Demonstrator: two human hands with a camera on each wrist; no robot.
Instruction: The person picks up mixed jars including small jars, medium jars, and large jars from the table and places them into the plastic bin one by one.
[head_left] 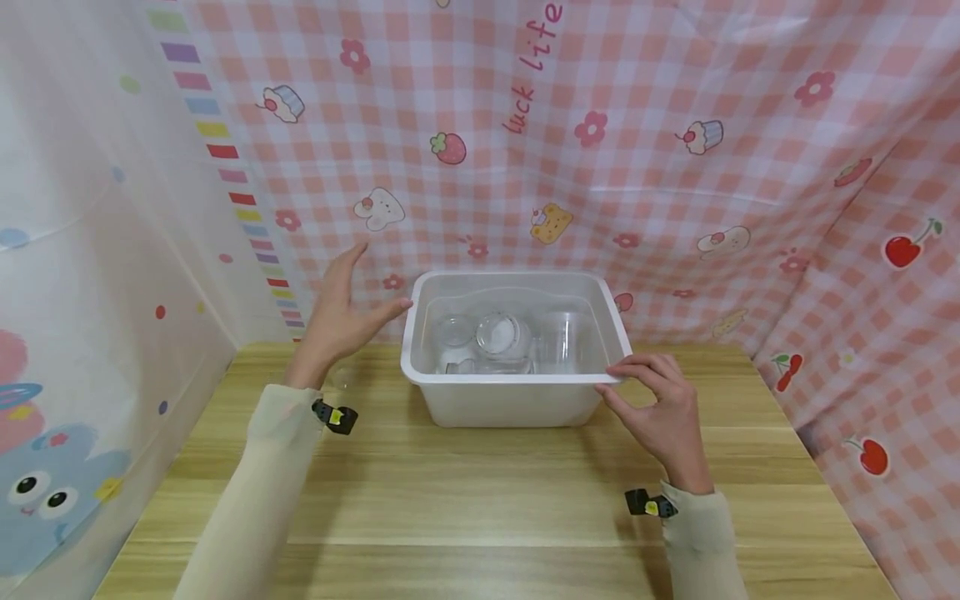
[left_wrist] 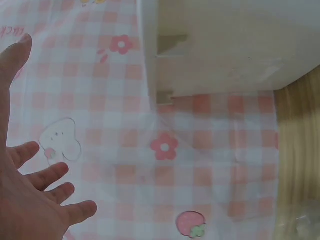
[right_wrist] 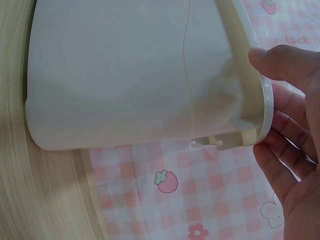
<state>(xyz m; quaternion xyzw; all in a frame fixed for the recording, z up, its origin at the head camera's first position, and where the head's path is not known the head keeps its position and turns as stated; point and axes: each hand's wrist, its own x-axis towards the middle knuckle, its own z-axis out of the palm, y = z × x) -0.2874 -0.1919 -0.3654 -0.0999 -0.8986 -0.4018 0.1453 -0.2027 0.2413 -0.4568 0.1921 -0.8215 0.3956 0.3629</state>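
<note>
A white plastic bin (head_left: 510, 404) stands on the wooden table against the cloth backdrop. Inside it lie several clear containers, among them a round clear jar (head_left: 498, 334) and a clear cylindrical container (head_left: 564, 340). My right hand (head_left: 660, 408) pinches the bin's front right rim corner, thumb on the outer side below the lip and fingers over the edge; the right wrist view shows this grip closely. Beside the left rim my left hand (head_left: 341, 321) is held with fingers spread, its thumb tip at or near the rim. In the left wrist view that hand (left_wrist: 35, 195) holds nothing.
A small clear object (head_left: 341, 377), hard to make out, sits on the table (head_left: 480, 508) by the left wrist. Pink checked cloth (head_left: 480, 192) hangs right behind the bin and along the right side. A pale printed curtain (head_left: 90, 250) borders the left.
</note>
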